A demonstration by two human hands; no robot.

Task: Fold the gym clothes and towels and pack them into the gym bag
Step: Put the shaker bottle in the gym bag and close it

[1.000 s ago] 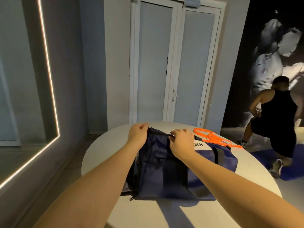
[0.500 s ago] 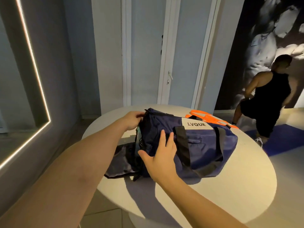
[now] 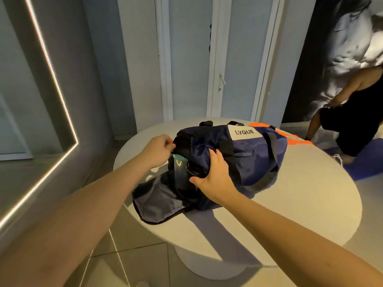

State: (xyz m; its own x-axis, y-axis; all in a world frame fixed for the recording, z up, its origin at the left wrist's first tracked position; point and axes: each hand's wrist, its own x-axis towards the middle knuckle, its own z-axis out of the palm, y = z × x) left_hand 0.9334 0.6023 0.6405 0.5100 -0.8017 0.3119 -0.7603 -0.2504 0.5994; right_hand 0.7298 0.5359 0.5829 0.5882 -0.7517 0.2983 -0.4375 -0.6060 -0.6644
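Note:
A navy gym bag (image 3: pixel 250 154) with a white LVQUE label lies on the round white table (image 3: pixel 300 204). Its left end is unzipped and the end flap (image 3: pixel 159 201) hangs down onto the table. Inside the opening I see a pale teal item (image 3: pixel 179 162) and dark round contents, too dim to name. My left hand (image 3: pixel 158 151) pinches the top edge of the opening. My right hand (image 3: pixel 215 175) grips the bag's near side at the rim of the opening.
An orange strap (image 3: pixel 290 135) lies on the table behind the bag. A person in black (image 3: pixel 356 121) crouches at the right on a blue mat (image 3: pixel 371 164). White double doors (image 3: pixel 209 59) stand behind the table. A lit wall recess (image 3: pixel 37 83) is at the left.
The view has come closer and lower. The bag's left end now gapes wider, showing its contents. My right hand moved from the bag's top to its near side and closed on the rim.

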